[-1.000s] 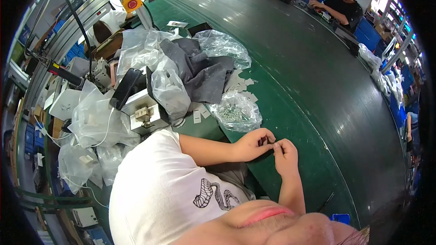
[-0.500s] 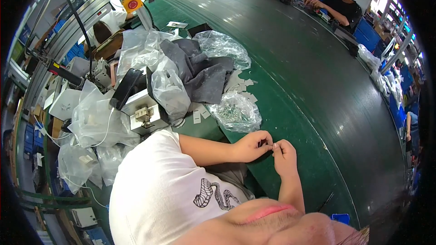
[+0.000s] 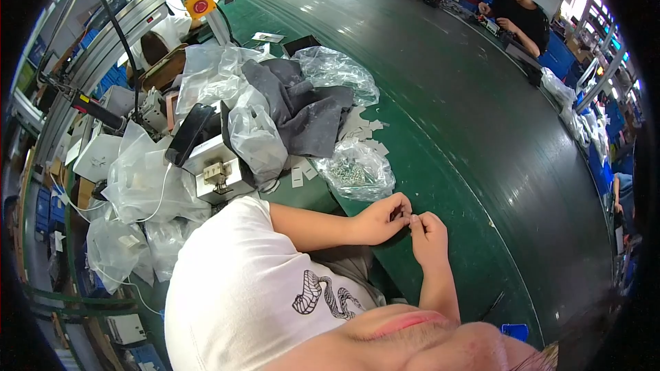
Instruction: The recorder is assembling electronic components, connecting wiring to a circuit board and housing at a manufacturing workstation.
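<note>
My left hand point(image 3: 382, 222) and my right hand point(image 3: 431, 239) meet fingertip to fingertip above the green tabletop point(image 3: 474, 282), close to its near edge. Thumb and fingers of each are pinched together. Whatever is between them is hidden or too small to make out. Just beyond my left hand lies an open clear plastic bag point(image 3: 356, 177) with many small silvery metal pieces in it. White paper-like scraps point(image 3: 364, 127) are scattered behind that bag.
Left of my hands, plastic bags point(image 3: 148, 178), a dark grey cloth point(image 3: 292, 106) and a propped black phone point(image 3: 190, 134) are heaped. A dark conveyor belt point(image 3: 481, 130) curves past; across it a person point(image 3: 519, 14) handles parts. A blue box point(image 3: 514, 331) sits lower right.
My left hand's fingers have lifted and shifted slightly, with the fingertips of both hands still together. Across the belt, the person's hands have moved apart.
</note>
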Available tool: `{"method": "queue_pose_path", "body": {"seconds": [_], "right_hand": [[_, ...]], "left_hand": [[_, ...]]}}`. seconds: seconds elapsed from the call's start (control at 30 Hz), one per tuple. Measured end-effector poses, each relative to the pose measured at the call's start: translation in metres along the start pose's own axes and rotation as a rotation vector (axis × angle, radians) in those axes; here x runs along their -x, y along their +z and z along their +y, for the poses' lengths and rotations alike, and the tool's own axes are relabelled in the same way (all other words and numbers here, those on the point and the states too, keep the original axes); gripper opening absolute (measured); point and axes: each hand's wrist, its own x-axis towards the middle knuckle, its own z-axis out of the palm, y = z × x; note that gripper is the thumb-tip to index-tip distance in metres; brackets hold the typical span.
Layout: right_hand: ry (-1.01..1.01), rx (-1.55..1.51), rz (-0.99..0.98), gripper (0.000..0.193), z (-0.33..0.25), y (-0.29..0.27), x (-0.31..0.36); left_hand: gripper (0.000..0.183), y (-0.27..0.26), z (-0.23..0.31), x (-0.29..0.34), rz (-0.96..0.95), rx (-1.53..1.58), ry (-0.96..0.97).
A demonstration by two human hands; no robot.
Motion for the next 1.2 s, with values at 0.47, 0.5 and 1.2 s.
{"method": "queue_pose_path", "body": {"seconds": [0.47,0.5,1.2], "right_hand": [[-0.022,0.006,0.1,0.024,0.003,0.001,0.0],[-0.013,0.002,0.098,0.024,0.003,0.001,-0.001],[-0.026,0.08,0.058,0.024,-0.005,0.009,0.002]], "left_hand": [[0.015,-0.001,0.002,-0.003,0.063,-0.151,0.009],[0.015,-0.001,0.0,-0.003,0.069,-0.161,0.012],[0.02,-0.003,-0.016,-0.006,0.074,-0.011,0.065]]}}
